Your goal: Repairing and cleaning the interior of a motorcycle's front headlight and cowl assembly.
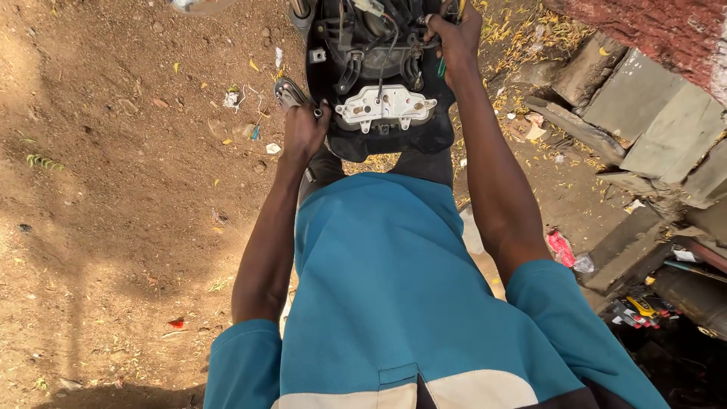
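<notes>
Left hand [303, 130] grips the black instrument housing [379, 76] edge firmly; right hand [457, 36] holds a green-handled screwdriver [441, 67]. I should steady the housing and turn squarely.

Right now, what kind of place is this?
Probably an outdoor roadside repair spot. The ground is bare dirt with litter, stone slabs lie along a wall, tools lie beside them, and both hands work on a black vehicle panel with its wires showing.

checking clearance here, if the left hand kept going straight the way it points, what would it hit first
The left hand points up the frame along the black housing. It already touches a grey metal lever, so that comes first; beyond lies bare dirt ground. Depth is hard to judge.
</notes>
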